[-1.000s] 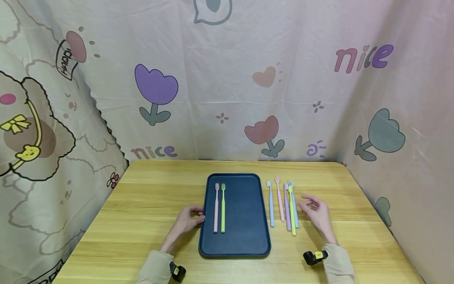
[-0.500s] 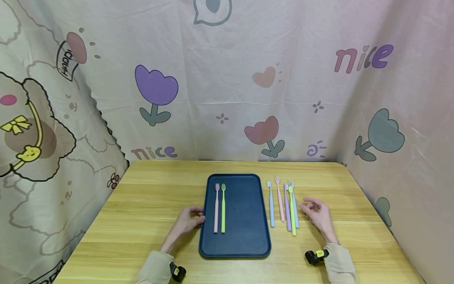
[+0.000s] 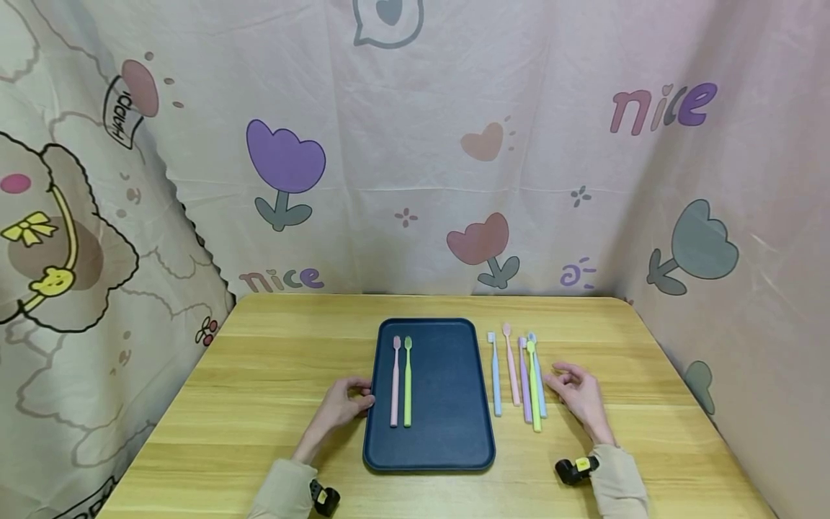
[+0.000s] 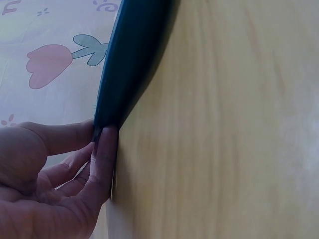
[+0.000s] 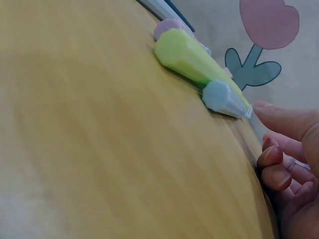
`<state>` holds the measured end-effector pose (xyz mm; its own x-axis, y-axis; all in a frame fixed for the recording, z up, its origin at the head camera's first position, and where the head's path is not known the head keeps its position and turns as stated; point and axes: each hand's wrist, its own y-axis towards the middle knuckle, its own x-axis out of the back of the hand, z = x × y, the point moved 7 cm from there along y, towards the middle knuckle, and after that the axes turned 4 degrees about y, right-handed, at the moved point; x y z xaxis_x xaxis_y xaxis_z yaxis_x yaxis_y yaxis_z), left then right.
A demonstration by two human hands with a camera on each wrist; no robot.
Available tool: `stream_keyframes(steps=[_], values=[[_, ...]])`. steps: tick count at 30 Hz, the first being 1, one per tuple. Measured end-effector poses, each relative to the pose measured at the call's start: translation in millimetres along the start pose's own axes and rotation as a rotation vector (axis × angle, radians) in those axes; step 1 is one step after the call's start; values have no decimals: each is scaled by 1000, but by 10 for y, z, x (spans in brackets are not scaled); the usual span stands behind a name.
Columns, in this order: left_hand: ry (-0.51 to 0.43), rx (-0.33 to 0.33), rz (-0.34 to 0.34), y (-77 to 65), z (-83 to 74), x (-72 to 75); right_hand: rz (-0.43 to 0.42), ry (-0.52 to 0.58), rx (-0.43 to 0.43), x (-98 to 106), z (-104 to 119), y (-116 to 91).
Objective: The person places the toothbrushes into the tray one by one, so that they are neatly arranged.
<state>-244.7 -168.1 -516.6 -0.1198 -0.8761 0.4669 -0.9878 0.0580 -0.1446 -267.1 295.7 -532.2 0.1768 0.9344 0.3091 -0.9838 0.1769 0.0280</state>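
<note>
A dark blue tray (image 3: 450, 404) lies on the table, a pink toothbrush (image 3: 395, 382) and a green toothbrush (image 3: 408, 382) side by side in its left half. My left hand (image 3: 345, 401) pinches the tray's left rim; in the left wrist view the thumb (image 4: 70, 137) sits on the rim, with fingers against its outer side. Right of the tray lie several more toothbrushes: blue (image 3: 496, 375), pink (image 3: 512, 367), purple (image 3: 524, 382), and a yellow-green one (image 3: 534, 393) overlapping another blue one (image 3: 541, 389). Just right of these, my right hand (image 3: 579, 395) holds nothing, fingers loosely bent.
The wooden table (image 3: 272, 360) carries the tray and brushes. A patterned curtain (image 3: 389, 144) hangs behind it and along both sides. Each wrist wears a small black camera, one at the left sleeve (image 3: 285, 490) and one at the right sleeve (image 3: 619, 479).
My right hand has shifted slightly toward the near edge, staying beside the toothbrushes. My left hand, the tray and the toothbrushes keep their places.
</note>
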Motion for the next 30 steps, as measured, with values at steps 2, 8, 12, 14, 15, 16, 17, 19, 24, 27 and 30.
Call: stream_keyframes(steps=[2,8,12,14,15,16,17,19,24,27,30], values=[[-2,3,-1,0,10,0,3,-1,-8,-4,8,-5],[-3,-5,-4,5,17,0,5,-37,-22,-5,-12,10],[-1,-5,-4,6,18,0,5,-42,-41,-2,-31,24],[-5,-5,-4,9,17,-2,10,-44,-46,-1,-38,27],[-7,-5,-5,10,16,-3,12,-46,-48,-1,-41,27],[-7,-6,-5,11,18,-4,14,-47,-48,-2,-42,27],[-8,-4,-6,11,18,-5,16,-48,-49,-2,-44,25],[-9,-3,-7,11,18,-6,20,-49,-48,-4,-43,21],[0,-5,-11,7,16,-3,15,-48,-45,-4,-41,20],[3,-10,-13,5,13,-1,10,-61,-52,-4,-38,22],[1,-18,-13,7,5,0,7,-90,-56,-5,-26,21]])
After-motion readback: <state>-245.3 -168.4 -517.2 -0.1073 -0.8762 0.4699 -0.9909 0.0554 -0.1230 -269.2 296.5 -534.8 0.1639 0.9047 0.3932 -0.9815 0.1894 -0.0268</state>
